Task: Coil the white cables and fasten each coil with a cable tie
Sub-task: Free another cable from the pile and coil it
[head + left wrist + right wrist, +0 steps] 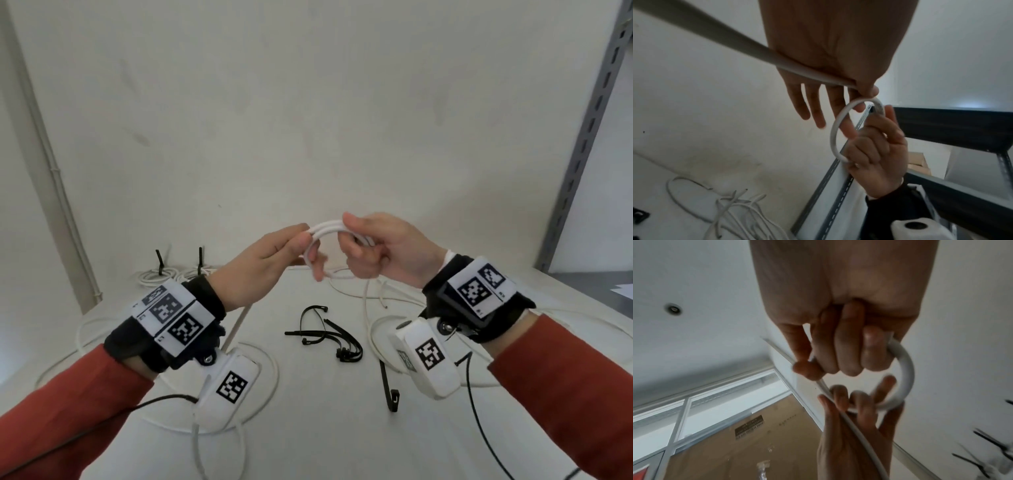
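A small white cable coil (325, 229) of a few loops hangs in the air between both hands, above the white table (308, 428). My left hand (303, 236) pinches its left side between thumb and forefinger, the other fingers stretched out. My right hand (352, 240) grips the right side with curled fingers. The cable's loose tail (239, 318) runs from under the left palm down to the table. The left wrist view shows the coil (835, 129) edge-on. The right wrist view shows the right hand's fingers (846, 353) wrapped round the coil (904, 369).
A bunch of black cable ties (329, 329) lies mid-table, and a single tie (388, 383) lies nearer on the right. Two tied white coils (164, 274) sit at the back left by the wall. Loose cable loops (270, 363) sprawl across the table. A grey metal rack (589, 137) stands at the right.
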The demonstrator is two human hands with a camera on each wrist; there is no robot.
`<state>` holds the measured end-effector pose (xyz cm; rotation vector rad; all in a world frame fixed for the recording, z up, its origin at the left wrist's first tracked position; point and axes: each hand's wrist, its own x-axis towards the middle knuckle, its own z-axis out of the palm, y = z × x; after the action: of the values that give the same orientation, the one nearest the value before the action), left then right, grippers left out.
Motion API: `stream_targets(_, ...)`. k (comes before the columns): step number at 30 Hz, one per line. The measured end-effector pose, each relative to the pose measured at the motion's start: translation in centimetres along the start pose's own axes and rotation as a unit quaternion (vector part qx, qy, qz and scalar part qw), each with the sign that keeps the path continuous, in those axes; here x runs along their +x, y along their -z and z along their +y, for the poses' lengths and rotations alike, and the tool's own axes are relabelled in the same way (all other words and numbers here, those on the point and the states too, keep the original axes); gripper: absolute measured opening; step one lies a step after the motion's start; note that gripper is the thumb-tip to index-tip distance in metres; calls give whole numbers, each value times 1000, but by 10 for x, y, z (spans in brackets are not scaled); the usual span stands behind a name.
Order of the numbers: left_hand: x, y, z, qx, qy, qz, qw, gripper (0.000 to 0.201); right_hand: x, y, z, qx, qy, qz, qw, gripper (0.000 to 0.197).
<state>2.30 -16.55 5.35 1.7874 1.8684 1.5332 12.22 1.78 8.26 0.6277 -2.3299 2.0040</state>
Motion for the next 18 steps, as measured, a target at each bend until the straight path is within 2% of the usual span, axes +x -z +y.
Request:
stream_targets(3, 0, 0, 11, -79, 41, 31, 996, 36, 1, 1, 2, 1, 53, 48, 997, 29)
stream_targets(6, 4, 1, 23, -58, 59, 51, 995, 43, -1, -5, 7, 73, 76, 37, 994, 21)
stream_targets(11, 5, 3, 31, -30, 79, 45, 995, 36, -11, -15, -1, 195, 51, 67, 977, 34)
stream_targets(14, -1, 5, 30, -57, 75, 25, 995, 27, -15, -9, -9, 305, 90, 77, 945, 37)
stream_targets(18, -17, 16, 16, -65, 97, 63, 991, 30, -32, 23, -28, 452, 209, 64, 865, 26)
